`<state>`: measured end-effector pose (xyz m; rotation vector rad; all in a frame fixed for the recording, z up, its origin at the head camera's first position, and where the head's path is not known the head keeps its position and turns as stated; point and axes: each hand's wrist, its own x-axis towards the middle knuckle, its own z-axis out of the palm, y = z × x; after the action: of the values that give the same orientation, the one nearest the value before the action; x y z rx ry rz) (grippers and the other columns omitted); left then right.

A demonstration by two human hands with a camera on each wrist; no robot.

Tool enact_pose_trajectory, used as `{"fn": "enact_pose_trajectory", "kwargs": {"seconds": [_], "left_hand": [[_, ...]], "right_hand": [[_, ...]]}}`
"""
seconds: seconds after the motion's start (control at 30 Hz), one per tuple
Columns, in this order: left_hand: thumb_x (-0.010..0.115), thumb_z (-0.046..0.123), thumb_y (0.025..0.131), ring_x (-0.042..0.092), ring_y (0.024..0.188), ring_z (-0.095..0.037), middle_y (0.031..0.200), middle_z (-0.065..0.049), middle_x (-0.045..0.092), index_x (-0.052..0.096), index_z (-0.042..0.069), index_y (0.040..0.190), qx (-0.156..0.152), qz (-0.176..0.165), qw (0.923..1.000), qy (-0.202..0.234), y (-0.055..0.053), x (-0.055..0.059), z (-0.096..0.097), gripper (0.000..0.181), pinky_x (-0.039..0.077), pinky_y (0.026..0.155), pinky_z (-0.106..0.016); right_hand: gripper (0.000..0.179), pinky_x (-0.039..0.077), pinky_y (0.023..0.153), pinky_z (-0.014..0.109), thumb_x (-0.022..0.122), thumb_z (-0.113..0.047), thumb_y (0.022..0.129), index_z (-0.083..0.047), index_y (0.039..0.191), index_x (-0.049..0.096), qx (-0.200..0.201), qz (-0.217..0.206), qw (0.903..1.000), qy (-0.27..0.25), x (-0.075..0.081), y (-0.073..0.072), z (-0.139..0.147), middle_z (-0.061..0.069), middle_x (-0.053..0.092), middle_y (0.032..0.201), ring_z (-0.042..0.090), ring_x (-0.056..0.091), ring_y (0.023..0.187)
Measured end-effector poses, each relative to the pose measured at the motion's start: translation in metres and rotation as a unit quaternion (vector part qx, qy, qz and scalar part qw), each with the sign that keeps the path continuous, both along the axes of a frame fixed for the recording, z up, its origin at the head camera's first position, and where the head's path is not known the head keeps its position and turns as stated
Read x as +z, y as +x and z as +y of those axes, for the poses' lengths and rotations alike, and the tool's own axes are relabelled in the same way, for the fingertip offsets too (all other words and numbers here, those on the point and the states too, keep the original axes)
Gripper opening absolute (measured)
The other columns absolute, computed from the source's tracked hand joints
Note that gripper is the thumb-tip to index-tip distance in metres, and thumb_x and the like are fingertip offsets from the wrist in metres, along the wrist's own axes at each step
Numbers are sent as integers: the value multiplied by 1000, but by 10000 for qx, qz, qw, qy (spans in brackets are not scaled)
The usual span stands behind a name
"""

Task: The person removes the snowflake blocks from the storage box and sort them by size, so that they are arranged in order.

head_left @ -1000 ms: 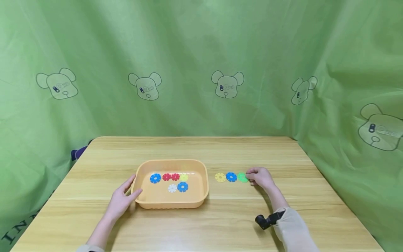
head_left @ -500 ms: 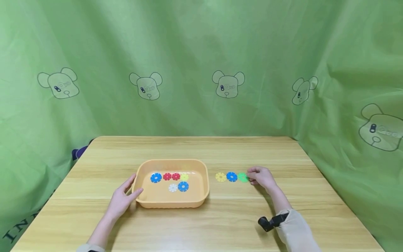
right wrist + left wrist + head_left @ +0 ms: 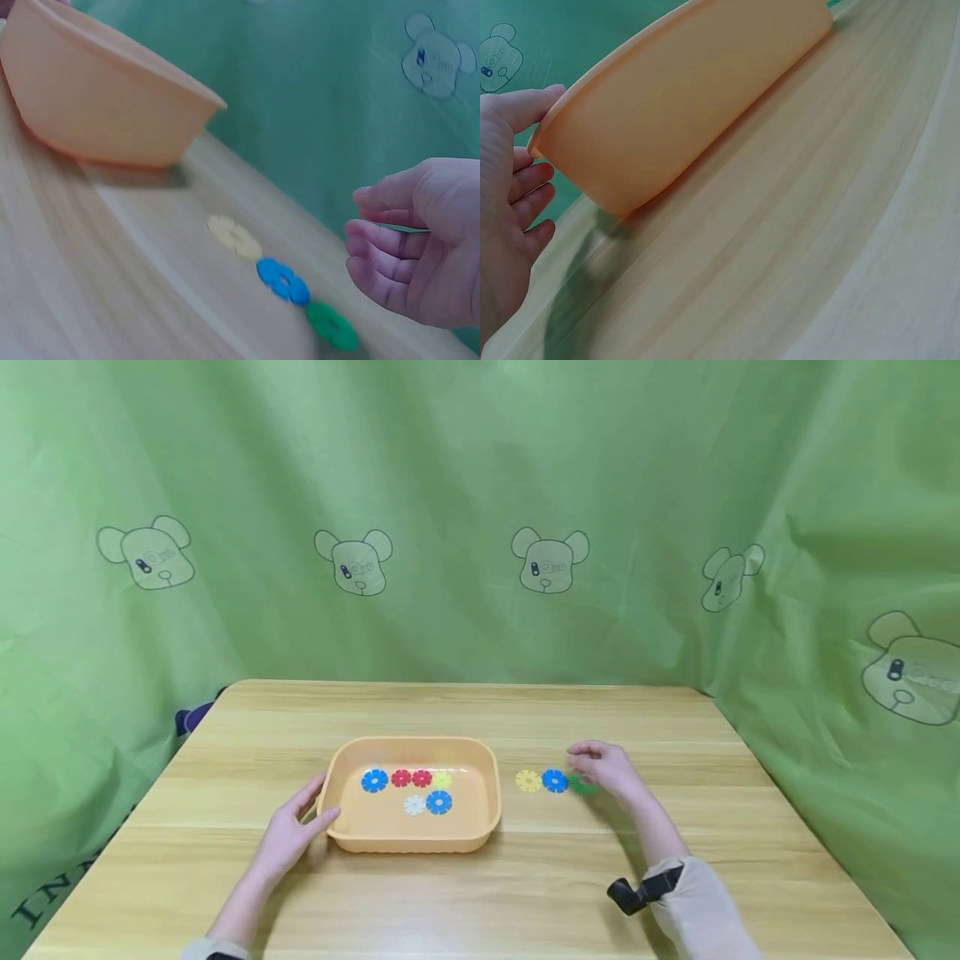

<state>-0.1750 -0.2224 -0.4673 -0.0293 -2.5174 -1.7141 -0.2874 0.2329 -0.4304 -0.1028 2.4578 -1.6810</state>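
My left hand [image 3: 288,837] holds the left end of an orange plastic basin [image 3: 408,845], its thumb over the rim and its other fingers outside. In the right wrist view, my right hand [image 3: 416,244] has loosely bent fingers with nothing between them. It is raised just above a green notched snowflake disc [image 3: 330,325], partly covering it in the head view. That disc ends a row on the table, beside a blue disc [image 3: 555,788] and a yellow disc [image 3: 522,782]. Inside the basin lie several more discs, among them a white disc [image 3: 409,807] and two red discs [image 3: 397,778].
The wooden table [image 3: 450,910] has its far edge near a green curtain [image 3: 450,635] printed with bear heads. A small black device [image 3: 630,895] is strapped to my right wrist. Something purple [image 3: 197,717] shows past the table's left edge.
My right hand has let go of the green disc and risen a little up and to the left, shading it. The left hand stays at the basin. The head view has shifted slightly.
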Motion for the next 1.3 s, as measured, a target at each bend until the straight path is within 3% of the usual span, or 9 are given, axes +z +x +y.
{"fn": "enact_pose_trajectory", "kwargs": {"seconds": [0.3,0.47,0.87,1.3], "left_hand": [[64,16,88,25,133,-42,147,-21,27,30,-1,143,-74,-1,9998,186,1,4,2,67,22,108,-53],[64,13,87,24,133,-43,146,-23,27,30,-2,142,-78,36,9996,259,2,4,3,67,22,108,-54],[65,14,87,25,132,-42,146,-22,27,31,-3,142,-63,26,9997,224,0,0,3,67,23,108,-53],[65,13,86,26,132,-42,145,-23,29,31,-4,141,15,56,9997,249,0,-1,4,67,23,108,-52]], "right_hand": [[35,52,84,44,61,-8,88,11,116,53,370,230,9989,-176,25,1,-38,22,61,102,23,61,84],[35,54,81,41,62,-7,87,12,116,53,567,254,9979,-193,32,-1,-66,16,63,97,30,60,88],[33,56,75,37,64,-4,85,11,114,56,1140,232,9926,-362,42,0,-141,13,63,91,30,62,86],[32,55,78,40,66,-5,83,8,111,59,1543,186,9874,-306,38,1,-212,11,62,89,26,62,84]]}}
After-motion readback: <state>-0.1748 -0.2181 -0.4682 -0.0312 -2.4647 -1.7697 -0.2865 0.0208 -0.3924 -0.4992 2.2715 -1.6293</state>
